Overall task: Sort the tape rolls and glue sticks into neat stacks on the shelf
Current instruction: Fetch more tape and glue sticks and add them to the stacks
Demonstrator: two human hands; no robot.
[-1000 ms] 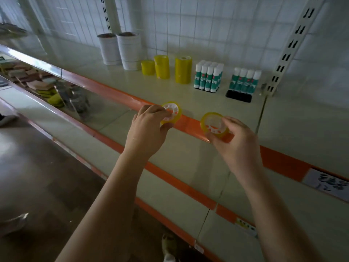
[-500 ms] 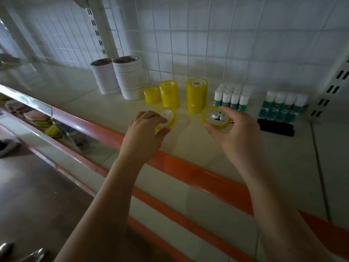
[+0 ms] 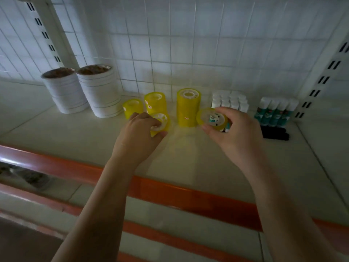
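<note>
We hold one tape roll [image 3: 160, 121] in the left hand [image 3: 138, 138], another [image 3: 211, 117] in the right hand [image 3: 234, 133], fingers grasping both; next, we judge, each needs centring atop the yellow stacks [image 3: 188, 107] at centre frame.

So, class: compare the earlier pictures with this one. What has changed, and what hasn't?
Both hands have carried their yellow tape rolls from the orange shelf edge in toward the stacks: the left hand holds its roll by the middle yellow stack, the right hand holds its roll beside the tallest. Neither let go. Stacks and glue sticks unchanged.
</note>
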